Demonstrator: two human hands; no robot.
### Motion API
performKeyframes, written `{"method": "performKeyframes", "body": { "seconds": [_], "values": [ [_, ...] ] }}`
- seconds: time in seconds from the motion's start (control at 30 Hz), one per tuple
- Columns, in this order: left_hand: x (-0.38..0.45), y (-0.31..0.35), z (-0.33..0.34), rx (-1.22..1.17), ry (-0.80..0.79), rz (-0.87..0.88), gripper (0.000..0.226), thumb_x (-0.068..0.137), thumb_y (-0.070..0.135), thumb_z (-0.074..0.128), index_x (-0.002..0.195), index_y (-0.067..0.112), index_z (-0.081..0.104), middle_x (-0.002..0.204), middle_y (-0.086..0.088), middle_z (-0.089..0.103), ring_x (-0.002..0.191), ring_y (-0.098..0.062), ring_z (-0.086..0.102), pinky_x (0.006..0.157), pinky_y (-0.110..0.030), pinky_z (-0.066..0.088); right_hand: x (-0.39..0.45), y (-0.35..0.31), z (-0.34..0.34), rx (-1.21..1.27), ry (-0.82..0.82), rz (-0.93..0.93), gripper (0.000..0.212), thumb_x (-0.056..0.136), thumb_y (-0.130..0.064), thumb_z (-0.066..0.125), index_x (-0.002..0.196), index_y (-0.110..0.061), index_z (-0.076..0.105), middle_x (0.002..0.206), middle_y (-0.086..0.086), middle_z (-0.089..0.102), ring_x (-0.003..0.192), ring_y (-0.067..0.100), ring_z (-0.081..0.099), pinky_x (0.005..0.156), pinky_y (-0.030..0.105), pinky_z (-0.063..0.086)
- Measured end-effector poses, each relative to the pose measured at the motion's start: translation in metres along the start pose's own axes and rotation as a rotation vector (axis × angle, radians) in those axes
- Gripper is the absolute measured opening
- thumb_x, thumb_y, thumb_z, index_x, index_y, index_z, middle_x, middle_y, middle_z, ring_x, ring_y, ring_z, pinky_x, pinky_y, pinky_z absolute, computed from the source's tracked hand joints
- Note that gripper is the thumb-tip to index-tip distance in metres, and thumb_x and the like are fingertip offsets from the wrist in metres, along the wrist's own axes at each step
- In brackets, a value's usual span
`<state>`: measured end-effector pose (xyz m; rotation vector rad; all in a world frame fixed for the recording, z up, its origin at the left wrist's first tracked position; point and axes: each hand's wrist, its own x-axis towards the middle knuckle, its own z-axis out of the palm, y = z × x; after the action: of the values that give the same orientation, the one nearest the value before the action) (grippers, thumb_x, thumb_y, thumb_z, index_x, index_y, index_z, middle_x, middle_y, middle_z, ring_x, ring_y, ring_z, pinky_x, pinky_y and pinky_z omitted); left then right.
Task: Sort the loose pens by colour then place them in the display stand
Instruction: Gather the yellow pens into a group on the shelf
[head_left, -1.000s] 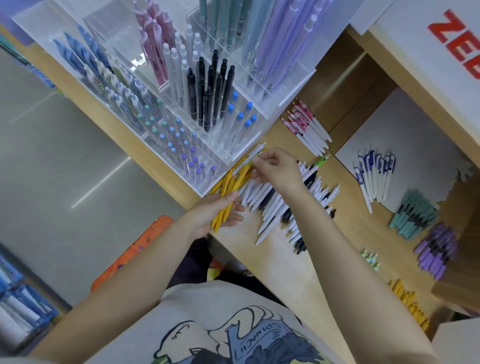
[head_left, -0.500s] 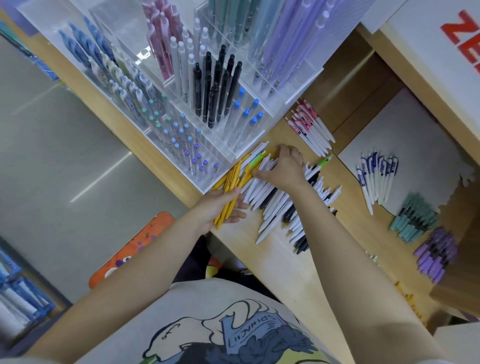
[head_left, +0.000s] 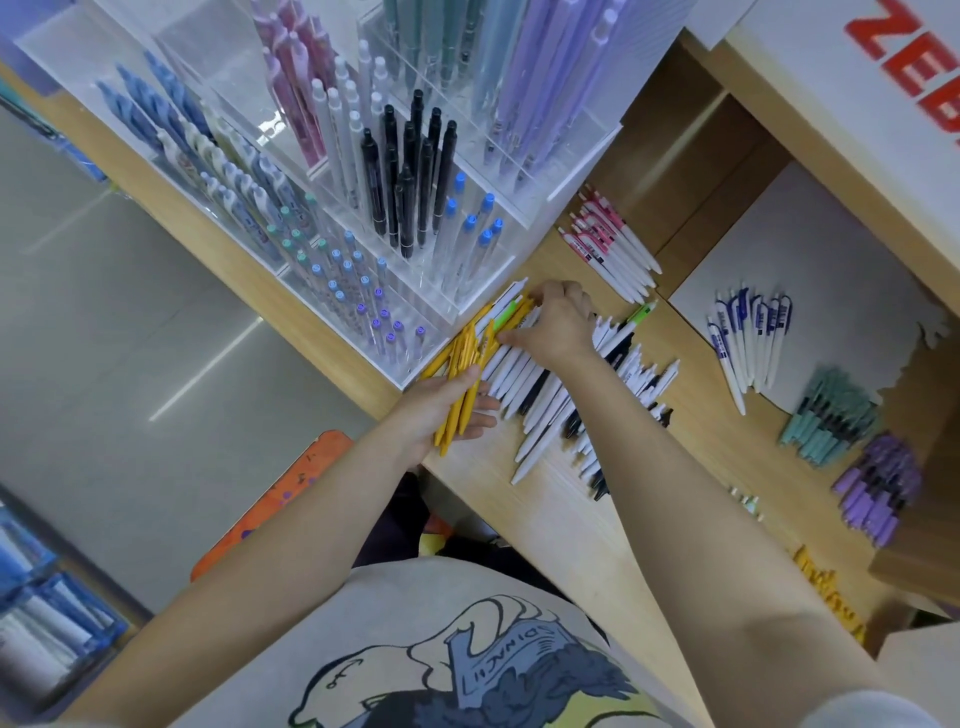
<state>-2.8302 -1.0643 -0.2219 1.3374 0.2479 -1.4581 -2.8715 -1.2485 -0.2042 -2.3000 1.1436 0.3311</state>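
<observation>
A bundle of yellow pens (head_left: 464, 364) lies across my left hand (head_left: 441, 408), which holds it at the counter's near edge beside the clear acrylic display stand (head_left: 524, 218). My right hand (head_left: 558, 325) rests on a loose pile of white and black pens (head_left: 550, 405), its fingertips at the top ends of the yellow pens and a green pen (head_left: 506, 319). The stand holds blue, pink, white, black, teal and lilac pens upright in compartments.
Sorted groups lie on the wooden counter (head_left: 587, 525): pink-white pens (head_left: 610, 244), blue-white pens (head_left: 748, 332), teal pens (head_left: 828, 421), purple pens (head_left: 878, 488), yellow pens (head_left: 831, 597) at the right edge. An orange stool (head_left: 270, 504) stands below left.
My right hand has shifted left across the pile toward the stand's corner, to the yellow pens' upper ends. The left hand stays under the yellow bundle.
</observation>
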Motion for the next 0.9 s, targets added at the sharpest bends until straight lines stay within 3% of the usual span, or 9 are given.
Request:
{"method": "performKeyframes", "body": {
  "seconds": [0.07,0.13,0.23,0.37,0.5,0.63,0.7,0.8,0.9],
  "values": [
    [0.001,0.0,-0.001,0.002,-0.019,0.006,0.031,0.1,0.032,0.059,0.114,0.006,0.067,0.101,-0.012,0.077,0.087,-0.023,0.075,0.081,-0.034,0.061,0.0,0.0,-0.003,0.119,0.032,0.003,0.065,0.069,-0.038,0.085,0.121,-0.016,0.051,0.119,0.003,0.047,0.117,0.023,0.04,0.098,0.035,0.038],
    [0.0,-0.001,-0.003,-0.006,-0.054,0.012,0.025,0.1,0.024,0.06,0.118,0.007,0.066,0.102,-0.013,0.076,0.087,-0.023,0.074,0.081,-0.032,0.061,-0.003,-0.001,-0.01,0.377,0.067,0.028,0.048,0.078,-0.025,0.081,0.113,-0.014,0.05,0.099,-0.001,0.052,0.099,0.021,0.05,0.077,0.026,0.047],
    [-0.003,-0.002,-0.007,0.004,-0.117,0.034,0.024,0.1,0.016,0.059,0.123,0.013,0.064,0.098,-0.011,0.075,0.086,-0.023,0.074,0.082,-0.035,0.06,-0.011,0.0,-0.028,0.652,0.118,0.078,0.023,0.092,-0.016,0.068,0.109,-0.015,0.053,0.091,0.01,0.061,0.079,0.021,0.059,0.057,0.018,0.045],
    [-0.009,-0.003,-0.008,0.019,-0.161,0.034,0.022,0.098,0.01,0.06,0.12,0.014,0.062,0.099,-0.011,0.075,0.087,-0.024,0.073,0.082,-0.036,0.059,-0.026,0.013,-0.06,0.665,0.199,0.064,0.015,0.098,-0.017,0.059,0.113,-0.018,0.061,0.094,0.008,0.067,0.077,0.018,0.065,0.064,0.021,0.048],
    [-0.008,0.0,-0.002,0.03,-0.174,0.017,0.026,0.098,0.023,0.061,0.121,0.01,0.062,0.107,-0.014,0.074,0.092,-0.025,0.073,0.09,-0.042,0.056,-0.043,0.018,-0.067,0.603,-0.068,0.036,0.014,0.097,-0.018,0.062,0.111,-0.016,0.065,0.1,0.004,0.072,0.085,0.014,0.065,0.078,0.024,0.052],
    [-0.006,0.003,0.008,0.046,-0.174,0.013,0.025,0.098,0.027,0.061,0.116,0.01,0.064,0.103,-0.013,0.075,0.089,-0.025,0.074,0.083,-0.039,0.058,-0.056,0.007,-0.046,0.688,-0.26,0.003,0.017,0.098,-0.016,0.06,0.113,-0.008,0.065,0.093,0.005,0.073,0.07,0.003,0.069,0.065,0.015,0.05],
    [-0.005,0.004,0.014,0.085,-0.163,0.028,0.015,0.097,0.022,0.064,0.106,0.01,0.064,0.093,-0.012,0.072,0.08,-0.023,0.072,0.074,-0.033,0.06,-0.053,0.013,-0.04,0.715,-0.174,0.016,0.015,0.1,-0.021,0.058,0.108,-0.013,0.067,0.097,0.005,0.072,0.074,0.01,0.071,0.066,0.02,0.052],
    [-0.003,0.01,0.024,0.127,-0.182,0.035,0.01,0.097,0.018,0.064,0.094,0.009,0.063,0.079,-0.008,0.067,0.072,-0.022,0.066,0.065,-0.03,0.057,-0.041,0.046,-0.047,0.614,0.178,0.097,0.018,0.1,-0.02,0.053,0.107,-0.016,0.069,0.106,0.002,0.069,0.097,0.018,0.065,0.079,0.027,0.048],
    [-0.004,0.017,0.037,0.154,-0.205,0.031,0.016,0.098,0.018,0.062,0.107,0.005,0.063,0.07,-0.005,0.063,0.063,-0.019,0.06,0.059,-0.027,0.054,-0.021,0.096,-0.049,0.38,0.293,0.171,0.028,0.099,-0.022,0.048,0.121,-0.017,0.064,0.104,0.004,0.058,0.117,0.032,0.053,0.087,0.029,0.044]
  ]
}}
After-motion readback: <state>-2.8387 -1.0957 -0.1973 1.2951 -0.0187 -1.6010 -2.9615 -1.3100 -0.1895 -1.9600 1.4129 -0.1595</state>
